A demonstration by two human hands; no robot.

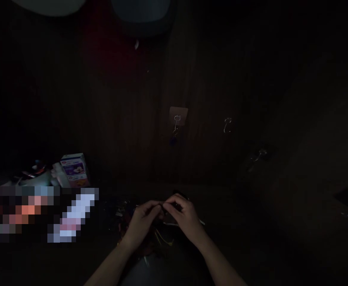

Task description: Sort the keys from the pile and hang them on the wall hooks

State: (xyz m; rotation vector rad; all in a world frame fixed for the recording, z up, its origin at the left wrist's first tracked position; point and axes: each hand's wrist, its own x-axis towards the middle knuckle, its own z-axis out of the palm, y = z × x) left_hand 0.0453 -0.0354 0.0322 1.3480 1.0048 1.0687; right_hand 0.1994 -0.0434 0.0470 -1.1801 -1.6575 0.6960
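Observation:
In very dim light, my left hand [145, 218] and my right hand [184, 214] meet at the lower middle of the head view. Thumbs and fingers of both are pinched together, tip to tip. Whatever lies between them is too small and dark to name. Beneath and beside my left hand is a dark tangle of thin strands [163, 238], some yellow and some reddish. A thin pale stick-like piece [171, 224] shows by my right hand, partly hidden behind it.
At left stand a purple and white box [75, 169] and some clutter [38, 174]; two areas there are pixelated. Wall hooks [176, 118] hang on the dark wood panel, with another hook [227, 125] to the right. Rounded objects [142, 12] show at the top edge.

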